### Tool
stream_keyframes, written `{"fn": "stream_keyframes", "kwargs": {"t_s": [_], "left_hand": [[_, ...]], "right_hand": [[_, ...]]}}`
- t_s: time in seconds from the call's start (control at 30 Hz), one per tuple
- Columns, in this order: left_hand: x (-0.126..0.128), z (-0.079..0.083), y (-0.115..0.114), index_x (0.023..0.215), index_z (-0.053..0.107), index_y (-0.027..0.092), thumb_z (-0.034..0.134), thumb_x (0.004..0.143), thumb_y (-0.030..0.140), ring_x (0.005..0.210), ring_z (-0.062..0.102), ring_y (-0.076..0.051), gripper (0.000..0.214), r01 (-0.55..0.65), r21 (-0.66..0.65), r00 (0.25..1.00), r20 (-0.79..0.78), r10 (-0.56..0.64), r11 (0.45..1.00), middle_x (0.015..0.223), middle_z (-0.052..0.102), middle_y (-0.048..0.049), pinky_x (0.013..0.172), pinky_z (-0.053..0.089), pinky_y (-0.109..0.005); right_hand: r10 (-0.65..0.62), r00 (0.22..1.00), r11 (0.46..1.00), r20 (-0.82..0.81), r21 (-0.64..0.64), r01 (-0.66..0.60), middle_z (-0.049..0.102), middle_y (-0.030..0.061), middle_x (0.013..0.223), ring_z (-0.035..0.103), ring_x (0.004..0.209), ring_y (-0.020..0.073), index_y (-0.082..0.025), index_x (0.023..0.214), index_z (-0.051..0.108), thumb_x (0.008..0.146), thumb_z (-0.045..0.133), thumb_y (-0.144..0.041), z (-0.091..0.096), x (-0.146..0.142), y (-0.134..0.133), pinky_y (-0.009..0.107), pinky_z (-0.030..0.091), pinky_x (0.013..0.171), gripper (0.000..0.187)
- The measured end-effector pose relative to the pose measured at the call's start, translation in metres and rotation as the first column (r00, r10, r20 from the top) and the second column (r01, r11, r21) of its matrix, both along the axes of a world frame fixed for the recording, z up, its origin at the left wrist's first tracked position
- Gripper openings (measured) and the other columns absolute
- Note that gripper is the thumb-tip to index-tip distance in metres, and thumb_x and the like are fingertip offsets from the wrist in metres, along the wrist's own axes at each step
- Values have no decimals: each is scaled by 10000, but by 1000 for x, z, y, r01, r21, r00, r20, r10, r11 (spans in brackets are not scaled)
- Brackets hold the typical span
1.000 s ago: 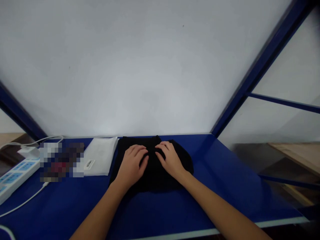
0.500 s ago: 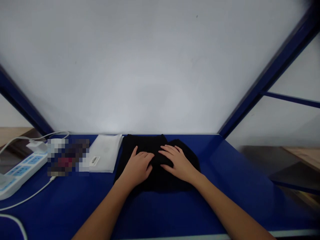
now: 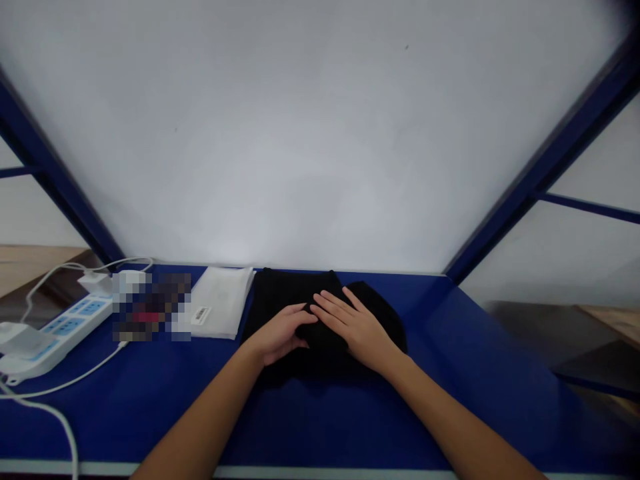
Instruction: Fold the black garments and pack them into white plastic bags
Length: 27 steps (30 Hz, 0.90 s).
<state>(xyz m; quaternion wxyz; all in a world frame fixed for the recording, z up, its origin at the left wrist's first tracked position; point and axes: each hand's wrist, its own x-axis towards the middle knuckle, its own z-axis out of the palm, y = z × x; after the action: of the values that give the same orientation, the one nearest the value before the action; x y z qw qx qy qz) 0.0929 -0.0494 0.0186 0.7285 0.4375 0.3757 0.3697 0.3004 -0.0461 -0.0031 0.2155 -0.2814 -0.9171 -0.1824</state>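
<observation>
A folded black garment (image 3: 285,293) lies on the blue table (image 3: 150,400) against the white back wall. My left hand (image 3: 277,337) rests on its near left part with the fingers curled round a fold of the cloth. My right hand (image 3: 357,327) lies flat on the garment's middle, fingers stretched out and slightly spread, its fingertips close to those of the left hand.
A flat white packet with a barcode label (image 3: 220,303) lies left of the garment. Further left are a blurred patch (image 3: 150,307) and a white power strip (image 3: 55,333) with plugged cables. Blue frame posts (image 3: 540,173) rise at both back corners.
My left hand has slid toward me and its fingers have curled onto the cloth. My right hand has shifted slightly left. The view has swung a little leftward.
</observation>
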Motion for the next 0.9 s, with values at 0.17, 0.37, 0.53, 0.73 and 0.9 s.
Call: {"fn": "stream_keyframes", "kwargs": {"t_s": [0.17,0.37,0.53,0.73,0.9], "left_hand": [[-65,9,32,954,645,208,451,913,437,710,652,-176,303,2,452,504,-771,390,892,890,699,-53,651,494,-292],[-130,-8,50,749,527,202,562,831,460,767,631,-287,272,-15,525,130,-843,522,851,693,635,-90,677,411,-335],[-136,-18,49,739,501,215,488,883,364,711,611,-232,207,70,511,127,-856,501,856,684,630,-51,663,380,-301],[-139,-13,45,706,515,212,501,863,357,691,594,-201,214,81,520,166,-848,503,850,684,631,-26,652,383,-281],[-140,-3,39,750,535,204,505,818,243,710,585,-195,84,34,581,119,-810,574,813,724,634,-27,675,389,-286]], "right_hand": [[28,997,999,-75,-27,-30,516,84,1473,409,1416,217,-204,1449,475,858,359,49,-10,12,8,494,417,1127,653],[-34,998,975,-55,-222,21,589,90,1405,504,1346,229,-197,1358,581,660,405,109,-22,14,11,506,418,1128,782],[-65,996,911,-65,-411,32,539,89,1455,480,1364,238,-215,1420,516,539,474,69,-19,10,8,509,338,1180,926],[-88,993,891,-84,-451,41,530,78,1464,476,1367,227,-228,1420,515,544,464,65,-18,11,7,505,319,1191,926],[-81,990,907,-114,-421,25,551,84,1444,481,1361,226,-213,1407,526,538,439,75,-20,10,8,516,339,1178,920]]}}
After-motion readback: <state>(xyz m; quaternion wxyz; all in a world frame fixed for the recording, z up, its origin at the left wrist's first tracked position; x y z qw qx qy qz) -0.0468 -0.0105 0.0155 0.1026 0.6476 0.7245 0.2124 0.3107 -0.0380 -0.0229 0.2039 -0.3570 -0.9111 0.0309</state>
